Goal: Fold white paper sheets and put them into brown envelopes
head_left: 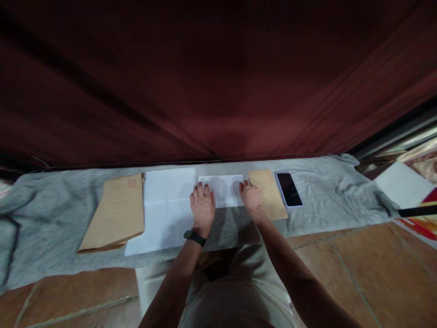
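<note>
Head view: left hand [202, 207] and right hand [251, 199] flat, hiding folded paper's [223, 189] edges.

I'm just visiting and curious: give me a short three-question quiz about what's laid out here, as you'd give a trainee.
1. True or false: both hands rest on the small folded white paper.
2. What lies right of the smaller brown envelope: A) keys B) black smartphone C) pen?
3. What is on the left hand wrist?

Key: 1. True; the right hand presses its other edge. 2. B. 3. A black wristwatch.
</note>
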